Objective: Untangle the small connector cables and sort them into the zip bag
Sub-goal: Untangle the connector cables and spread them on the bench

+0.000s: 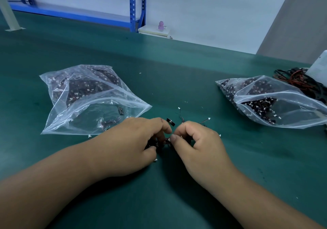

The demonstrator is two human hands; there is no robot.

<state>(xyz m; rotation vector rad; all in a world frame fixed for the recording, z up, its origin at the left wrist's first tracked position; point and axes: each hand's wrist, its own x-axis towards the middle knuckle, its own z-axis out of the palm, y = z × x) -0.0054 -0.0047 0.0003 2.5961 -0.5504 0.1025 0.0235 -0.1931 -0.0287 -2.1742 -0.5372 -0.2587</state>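
A small tangle of thin black and red connector cables (163,143) with white plug ends lies on the green table (177,69) between my hands. My left hand (134,140) grips one side of the tangle, fingers curled round it. My right hand (196,140) pinches the other side, close against the left. A small black part (170,122) sticks up above my left fingers. Loose cable ends (180,113) trail just beyond my right hand. A clear zip bag (88,97) holding many cables lies open-mouthed to the left. Most of the tangle is hidden under my fingers.
A second clear zip bag (270,101) full of cables lies to the right. Behind it sits a heap of thicker black and red wires (299,80) and a white paper (318,66). Blue shelving (134,5) stands beyond the table's far edge.
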